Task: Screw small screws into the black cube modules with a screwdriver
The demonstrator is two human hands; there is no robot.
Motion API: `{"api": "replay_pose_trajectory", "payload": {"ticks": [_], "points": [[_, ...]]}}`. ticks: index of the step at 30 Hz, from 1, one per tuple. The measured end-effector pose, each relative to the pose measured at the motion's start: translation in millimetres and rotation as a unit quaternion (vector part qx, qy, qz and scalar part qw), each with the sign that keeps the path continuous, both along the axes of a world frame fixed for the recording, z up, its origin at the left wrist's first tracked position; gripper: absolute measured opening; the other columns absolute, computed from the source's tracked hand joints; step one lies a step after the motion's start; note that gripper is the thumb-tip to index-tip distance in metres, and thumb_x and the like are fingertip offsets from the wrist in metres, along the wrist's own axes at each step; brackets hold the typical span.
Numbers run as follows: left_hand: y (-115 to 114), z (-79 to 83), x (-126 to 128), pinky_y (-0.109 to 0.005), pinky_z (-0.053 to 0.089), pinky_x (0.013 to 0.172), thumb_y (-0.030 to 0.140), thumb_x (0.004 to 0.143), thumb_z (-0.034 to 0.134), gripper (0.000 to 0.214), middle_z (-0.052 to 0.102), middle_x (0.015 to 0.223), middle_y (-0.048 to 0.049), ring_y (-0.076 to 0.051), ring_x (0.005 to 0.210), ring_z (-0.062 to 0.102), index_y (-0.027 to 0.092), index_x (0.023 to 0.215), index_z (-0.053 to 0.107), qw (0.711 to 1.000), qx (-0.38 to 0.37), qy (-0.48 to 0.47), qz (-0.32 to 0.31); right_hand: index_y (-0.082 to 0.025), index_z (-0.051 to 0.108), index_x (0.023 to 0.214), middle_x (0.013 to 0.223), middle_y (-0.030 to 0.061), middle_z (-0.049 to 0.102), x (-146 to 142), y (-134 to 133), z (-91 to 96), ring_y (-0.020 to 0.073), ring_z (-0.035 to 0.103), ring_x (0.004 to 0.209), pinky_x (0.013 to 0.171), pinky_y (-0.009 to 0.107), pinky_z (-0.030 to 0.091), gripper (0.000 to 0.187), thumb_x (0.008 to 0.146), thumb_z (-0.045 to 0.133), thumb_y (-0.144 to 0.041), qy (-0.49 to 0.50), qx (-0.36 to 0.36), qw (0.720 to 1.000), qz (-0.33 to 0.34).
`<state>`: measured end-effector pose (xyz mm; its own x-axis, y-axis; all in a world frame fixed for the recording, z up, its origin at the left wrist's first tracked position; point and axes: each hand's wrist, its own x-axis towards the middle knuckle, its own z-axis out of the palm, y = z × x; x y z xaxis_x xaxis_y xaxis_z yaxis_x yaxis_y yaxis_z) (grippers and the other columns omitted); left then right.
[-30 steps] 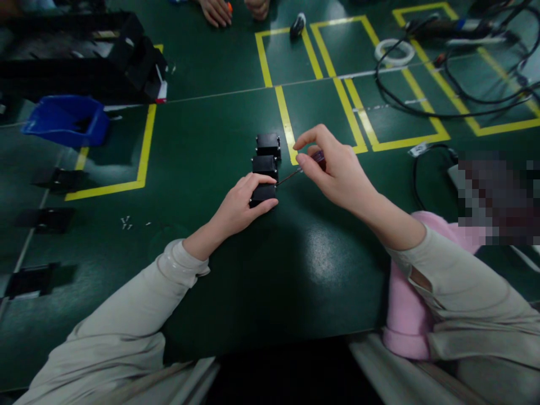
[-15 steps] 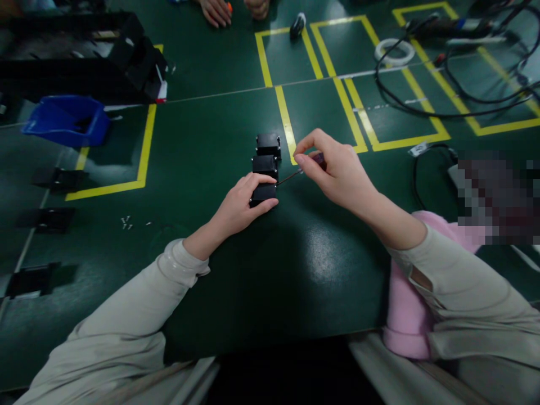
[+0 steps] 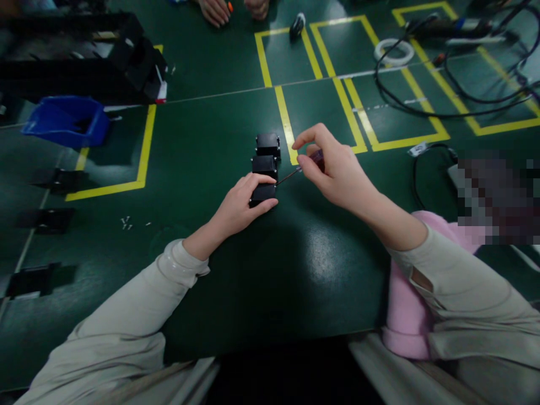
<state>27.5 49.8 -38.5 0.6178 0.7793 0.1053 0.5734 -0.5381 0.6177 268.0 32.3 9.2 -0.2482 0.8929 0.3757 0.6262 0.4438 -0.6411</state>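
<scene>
Three small black box-shaped parts stand in a column on the green table. My left hand [image 3: 240, 203] grips the nearest black block [image 3: 262, 194], thumb along its near side and fingers over its far side. Behind it are the middle black block [image 3: 264, 165] and the farthest black block [image 3: 268, 144], with small shiny screws at their corners. My right hand [image 3: 331, 163] holds a screwdriver [image 3: 298, 169] by its dark handle, largely hidden in the palm, with the index finger lifted off. The shaft slants down left, its tip at the nearest block's right edge.
Several loose screws [image 3: 126, 223] lie left of my left hand. Further left are a blue bin [image 3: 70, 121], a black rack [image 3: 126, 56] and several dark parts. A white tape roll [image 3: 394, 52] and a black cable [image 3: 415, 114] lie at right. Another person's hands [image 3: 215, 12] rest at the far edge.
My right index finger has lifted away from the thumb, opening a gap around the screwdriver handle. The left hand and the blocks stay put.
</scene>
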Motion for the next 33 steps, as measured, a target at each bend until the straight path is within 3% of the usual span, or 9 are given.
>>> {"api": "replay_pose_trajectory", "payload": {"ticks": [6, 12, 17, 22, 28, 33], "points": [[-0.1, -0.7, -0.4, -0.037, 0.045, 0.101, 0.049, 0.094, 0.059, 0.042, 0.062, 0.125, -0.0065, -0.025, 0.114, 0.059, 0.022, 0.126, 0.057, 1.0, 0.0, -0.003, 0.002, -0.021, 0.057, 0.099, 0.076, -0.0012, 0.061, -0.2, 0.3, 1.0, 0.0129, 0.058, 0.065, 0.066, 0.028, 0.041, 0.011, 0.096, 0.049, -0.028, -0.002, -0.006, 1.0, 0.004], [0.2, -0.2, 0.0, -0.037, 0.044, 0.102, 0.048, 0.094, 0.06, 0.042, 0.062, 0.126, -0.0066, -0.025, 0.115, 0.058, 0.021, 0.126, 0.057, 1.0, 0.003, -0.012, -0.005, -0.021, 0.054, 0.111, 0.068, -0.0041, 0.055, -0.4, -0.8, 3.2, 0.0123, 0.053, 0.059, 0.064, 0.028, 0.039, 0.018, 0.094, 0.049, -0.023, 0.0, -0.016, 1.0, 0.007], [0.1, 0.4, 0.3, -0.036, 0.044, 0.101, 0.048, 0.094, 0.059, 0.041, 0.062, 0.126, -0.0064, -0.025, 0.114, 0.059, 0.022, 0.126, 0.057, 1.0, 0.004, -0.007, -0.004, -0.021, 0.056, 0.098, 0.076, -0.0007, 0.061, -0.2, 0.5, 1.3, 0.0128, 0.057, 0.064, 0.066, 0.028, 0.041, 0.011, 0.096, 0.049, -0.029, -0.005, -0.011, 1.0, 0.005], [0.4, -0.7, -0.3, -0.035, 0.044, 0.1, 0.047, 0.095, 0.06, 0.041, 0.062, 0.124, -0.0061, -0.025, 0.113, 0.059, 0.021, 0.126, 0.057, 1.0, 0.01, -0.01, -0.007, -0.021, 0.054, 0.111, 0.067, -0.0048, 0.055, 0.2, -0.2, 0.4, 0.0115, 0.052, 0.058, 0.063, 0.027, 0.039, 0.017, 0.095, 0.049, -0.024, -0.002, 0.003, 1.0, 0.01], [0.5, -1.8, -0.3, -0.035, 0.044, 0.101, 0.049, 0.095, 0.059, 0.042, 0.062, 0.125, -0.0063, -0.025, 0.113, 0.058, 0.021, 0.127, 0.057, 1.0, 0.011, -0.007, -0.005, -0.02, 0.057, 0.097, 0.076, -0.0012, 0.061, 0.5, 0.8, -0.4, 0.0115, 0.058, 0.064, 0.065, 0.026, 0.041, 0.013, 0.097, 0.05, -0.031, -0.015, 0.003, 1.0, 0.011], [0.4, -1.4, -0.1, -0.035, 0.044, 0.1, 0.048, 0.094, 0.059, 0.041, 0.062, 0.124, -0.006, -0.025, 0.113, 0.058, 0.021, 0.126, 0.057, 1.0, 0.011, -0.009, -0.006, -0.019, 0.055, 0.11, 0.069, -0.0039, 0.056, 0.0, 0.4, 1.1, 0.0117, 0.055, 0.059, 0.063, 0.026, 0.04, 0.017, 0.094, 0.049, -0.022, -0.007, -0.002, 1.0, 0.007]]}}
